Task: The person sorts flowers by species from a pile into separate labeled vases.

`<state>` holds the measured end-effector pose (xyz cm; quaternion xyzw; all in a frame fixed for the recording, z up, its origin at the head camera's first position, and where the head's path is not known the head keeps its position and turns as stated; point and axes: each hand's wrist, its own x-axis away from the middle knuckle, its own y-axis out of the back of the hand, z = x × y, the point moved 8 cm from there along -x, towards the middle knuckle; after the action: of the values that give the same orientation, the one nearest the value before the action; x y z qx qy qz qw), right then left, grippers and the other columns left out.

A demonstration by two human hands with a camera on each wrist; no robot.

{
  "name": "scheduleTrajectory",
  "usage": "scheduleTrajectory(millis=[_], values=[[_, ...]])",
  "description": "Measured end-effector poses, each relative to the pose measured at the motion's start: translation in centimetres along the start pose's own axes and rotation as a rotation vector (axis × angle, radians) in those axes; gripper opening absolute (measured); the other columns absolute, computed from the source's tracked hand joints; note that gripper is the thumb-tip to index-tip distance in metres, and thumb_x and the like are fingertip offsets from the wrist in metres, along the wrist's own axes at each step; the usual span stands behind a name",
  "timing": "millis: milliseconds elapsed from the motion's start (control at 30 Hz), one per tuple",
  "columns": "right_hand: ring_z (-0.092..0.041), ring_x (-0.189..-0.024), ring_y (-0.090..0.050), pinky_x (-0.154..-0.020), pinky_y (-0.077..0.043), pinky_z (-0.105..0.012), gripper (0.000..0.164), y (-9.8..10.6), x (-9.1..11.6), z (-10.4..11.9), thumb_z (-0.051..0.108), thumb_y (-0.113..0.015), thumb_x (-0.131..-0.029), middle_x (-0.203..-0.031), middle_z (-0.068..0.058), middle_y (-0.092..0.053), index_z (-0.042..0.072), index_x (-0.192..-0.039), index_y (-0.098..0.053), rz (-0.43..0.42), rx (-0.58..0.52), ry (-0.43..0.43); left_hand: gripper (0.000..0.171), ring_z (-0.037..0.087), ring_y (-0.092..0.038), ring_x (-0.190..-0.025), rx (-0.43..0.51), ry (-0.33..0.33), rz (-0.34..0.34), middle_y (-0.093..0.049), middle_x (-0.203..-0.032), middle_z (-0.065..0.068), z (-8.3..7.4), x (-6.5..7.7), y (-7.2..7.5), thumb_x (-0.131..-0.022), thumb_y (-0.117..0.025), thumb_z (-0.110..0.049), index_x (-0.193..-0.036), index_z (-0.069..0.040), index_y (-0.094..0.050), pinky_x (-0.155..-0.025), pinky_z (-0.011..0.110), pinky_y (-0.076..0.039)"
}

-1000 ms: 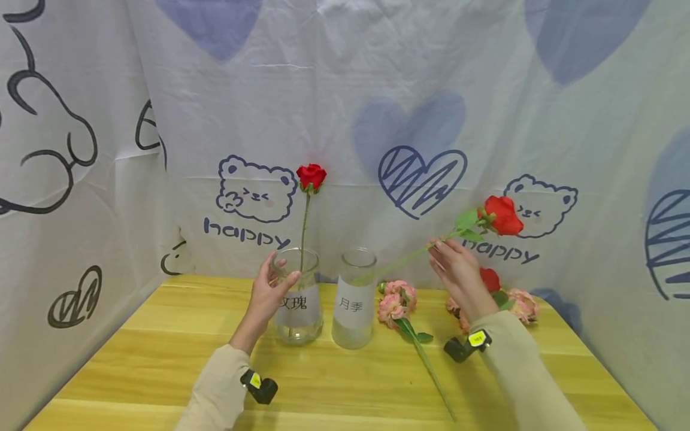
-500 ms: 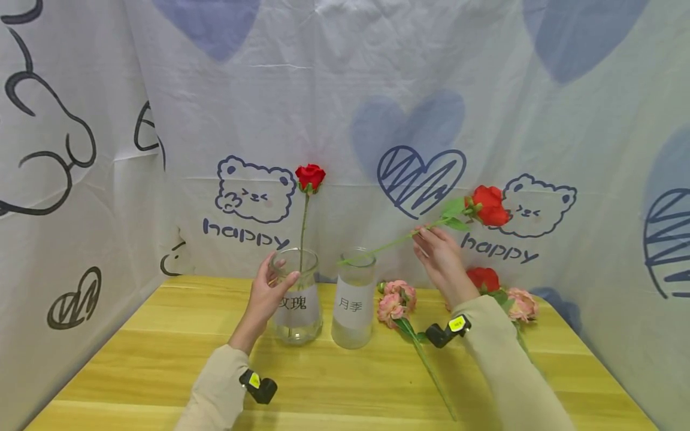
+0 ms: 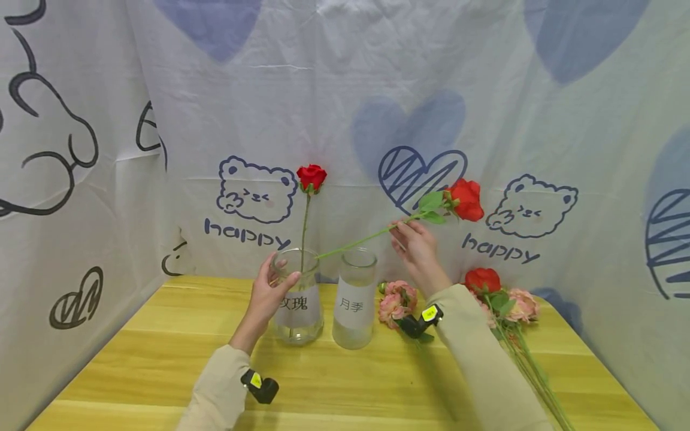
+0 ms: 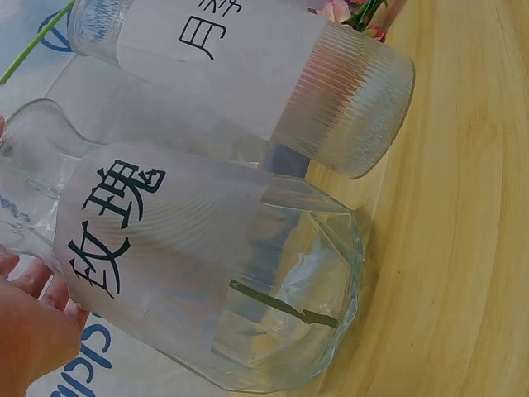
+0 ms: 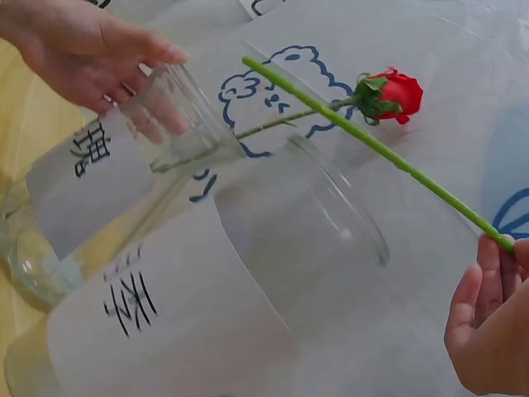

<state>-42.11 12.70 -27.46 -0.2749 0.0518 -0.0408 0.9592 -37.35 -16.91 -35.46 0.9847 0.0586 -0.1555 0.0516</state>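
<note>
My left hand grips the neck of a clear glass vase with a white paper label. One red rose stands in that vase, and its stem end shows through the glass in the left wrist view. My right hand pinches the green stem of a red flower with leaves. This flower is tilted, bloom to the right. Its bare stem end points left, above the second vase and close to the first vase's rim. In the right wrist view the right hand is partly cut off.
A second labelled glass vase stands just right of the first, with no flower in it. Pink flowers lie behind the right forearm. Further right lie another red flower and more pink flowers on the wooden table.
My right hand has moved left with the red flower, bringing its stem end across the second vase toward the first. The left hand has stayed on its vase.
</note>
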Motion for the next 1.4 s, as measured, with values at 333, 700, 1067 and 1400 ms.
scheduleTrajectory(millis=[333, 700, 1067, 1400], values=[[-0.007, -0.077, -0.066, -0.069, -0.048, -0.020, 0.009, -1.2, 0.2, -1.7, 0.001, -0.053, -0.097, -0.080, 0.005, -0.068, 0.009, -0.092, -0.052, -0.017, 0.013, -0.001, 0.081, 0.035, -0.027, -0.140, 0.002, 0.023, 0.008, -0.035, -0.151, 0.017, -0.1, 0.3, -0.1, -0.092, -0.066, -0.026, -0.154, -0.008, -0.017, -0.115, 0.045, -0.021], [-0.006, -0.077, -0.066, -0.068, -0.049, -0.019, 0.013, -2.0, 0.1, -2.5, 0.001, -0.055, -0.096, -0.087, 0.003, -0.069, 0.005, -0.109, -0.055, -0.042, 0.032, 0.012, 0.082, 0.035, -0.027, -0.140, 0.015, 0.024, 0.007, -0.034, -0.151, 0.017, 0.0, 0.3, -0.1, -0.092, -0.066, -0.026, -0.154, -0.008, -0.016, -0.115, 0.046, -0.021], [-0.007, -0.082, -0.066, -0.097, -0.047, -0.038, 0.037, -3.8, -0.1, -2.1, 0.004, -0.057, -0.096, -0.099, -0.004, -0.070, -0.005, -0.132, -0.049, 0.035, 0.169, 0.084, 0.080, 0.036, -0.026, -0.140, 0.030, 0.054, 0.019, -0.033, -0.152, 0.019, -0.6, 0.4, -0.1, -0.092, -0.066, -0.021, -0.154, -0.005, -0.016, -0.115, 0.045, -0.021], [-0.007, -0.079, -0.066, -0.094, -0.050, -0.044, 0.034, -8.3, 0.3, -1.2, 0.004, -0.059, -0.096, -0.104, -0.011, -0.071, -0.004, -0.128, -0.058, 0.168, 0.392, 0.168, 0.083, 0.036, -0.026, -0.140, 0.028, 0.029, 0.009, -0.034, -0.152, 0.017, 0.3, 0.1, 0.0, -0.092, -0.067, -0.025, -0.154, -0.008, -0.016, -0.115, 0.045, -0.021]])
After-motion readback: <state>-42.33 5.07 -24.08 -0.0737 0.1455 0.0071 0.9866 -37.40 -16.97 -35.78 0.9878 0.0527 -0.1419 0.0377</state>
